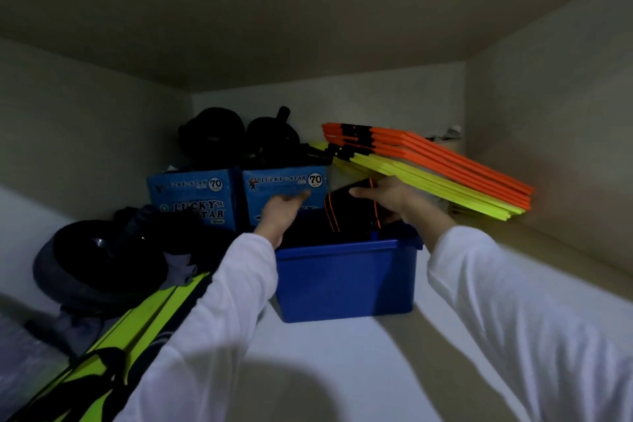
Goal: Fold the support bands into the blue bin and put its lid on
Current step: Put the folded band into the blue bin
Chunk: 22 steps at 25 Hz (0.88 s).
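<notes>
Sitting directly below the grip, the blue bin [346, 279] is the largest piece of the job: a rigid plastic tub, probably light enough to shift if pressed at one rim, so any pushing down is best done over its middle. Its inside is dark, and how many bands already lie there cannot be made out; no lid is visible anywhere on the shelf.

Above its far rim, the right hand [388, 197] holds a black support band [352, 209] with orange edging, fingers laid over the top edge and the thumb hidden behind the fabric. The band looks soft, light and stretchy; it would likely fold best held by both short ends, since a one-sided hold lets it sag.

To the left of the grip, the left hand [282, 211] hovers with straight fingers, holding nothing, near the band's free end.
</notes>
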Motion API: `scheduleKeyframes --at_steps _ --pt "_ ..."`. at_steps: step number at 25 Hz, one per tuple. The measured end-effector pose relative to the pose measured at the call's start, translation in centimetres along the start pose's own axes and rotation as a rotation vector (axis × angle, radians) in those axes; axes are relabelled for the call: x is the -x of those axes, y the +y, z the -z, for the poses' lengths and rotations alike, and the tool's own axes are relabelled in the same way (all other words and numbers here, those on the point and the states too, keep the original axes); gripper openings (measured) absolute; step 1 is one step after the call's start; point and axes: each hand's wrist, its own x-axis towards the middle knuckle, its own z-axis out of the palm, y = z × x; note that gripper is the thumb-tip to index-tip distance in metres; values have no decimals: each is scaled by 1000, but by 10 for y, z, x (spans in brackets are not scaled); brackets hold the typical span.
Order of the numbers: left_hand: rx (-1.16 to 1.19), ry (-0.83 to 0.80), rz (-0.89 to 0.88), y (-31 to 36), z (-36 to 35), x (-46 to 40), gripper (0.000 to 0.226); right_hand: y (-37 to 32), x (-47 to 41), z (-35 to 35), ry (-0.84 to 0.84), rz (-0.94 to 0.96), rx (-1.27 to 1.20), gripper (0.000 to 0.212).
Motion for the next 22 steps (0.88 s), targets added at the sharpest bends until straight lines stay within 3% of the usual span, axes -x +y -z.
scheduleKeyframes --at_steps 2,4,7,14,18,22 --pt "-266 94 4 -12 7 -12 29 7 -9 -9 4 -7 357 49" --pt "-535 128 5 -17 11 -18 30 12 -13 -18 -63 -17 690 58" --pt "-655 129 2 -20 13 -21 33 18 -17 -29 -213 -57 981 52" --pt "-692 103 20 -24 18 -29 31 12 -14 -28 -378 -150 973 49" --pt "-690 129 20 -25 14 -25 29 15 -20 -30 -476 -229 769 25" --pt "-700 127 14 -26 14 -25 29 15 -20 -26 -530 -290 763 32"
